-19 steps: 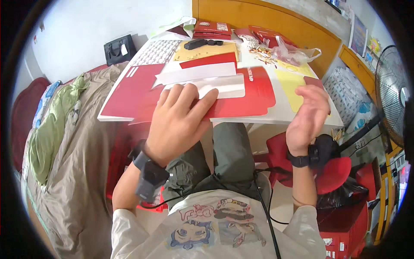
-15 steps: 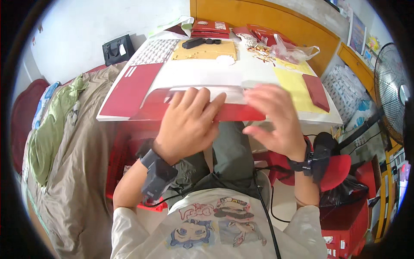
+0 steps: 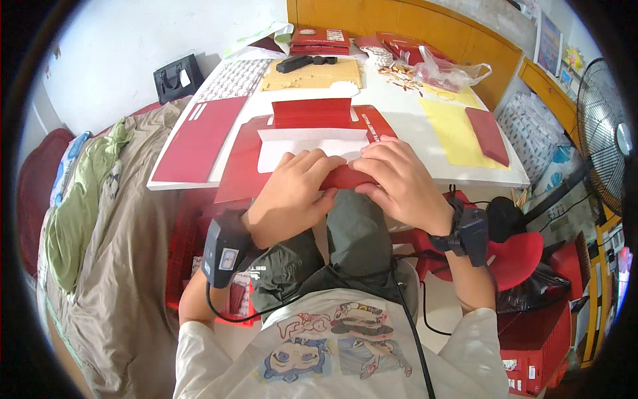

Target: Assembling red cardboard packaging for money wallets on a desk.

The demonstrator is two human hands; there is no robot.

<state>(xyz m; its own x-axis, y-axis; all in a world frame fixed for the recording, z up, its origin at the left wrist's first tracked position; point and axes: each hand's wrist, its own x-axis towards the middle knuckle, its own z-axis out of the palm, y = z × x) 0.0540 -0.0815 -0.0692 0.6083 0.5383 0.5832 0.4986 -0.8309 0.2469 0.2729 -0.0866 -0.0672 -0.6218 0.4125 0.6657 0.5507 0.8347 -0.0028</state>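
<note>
A red cardboard sheet point(image 3: 242, 149) with a white inner face point(image 3: 279, 151) lies at the table's near edge, just in front of me. From its far side a red flap point(image 3: 312, 114) stands up. My left hand point(image 3: 289, 196) is closed on the sheet's near edge, fingers on top and thumb toward me. Close beside it, my right hand point(image 3: 405, 186) pinches the same edge, with a strip of red card point(image 3: 349, 178) showing between the two. Parts of the sheet are hidden under my hands.
A flat dark red card point(image 3: 203, 143) lies at left by a sheet of round white pieces point(image 3: 234, 76). Behind are a tan board point(image 3: 312, 78) and small scattered pieces point(image 3: 402, 78). Yellow paper point(image 3: 452, 133) with a red card point(image 3: 487, 136) lies right. A fan point(image 3: 605, 139) stands farther right.
My right hand was raised and open beside the sheet; now it has closed on the near edge. The sheet has tipped flatter, showing its white face and upright flap.
</note>
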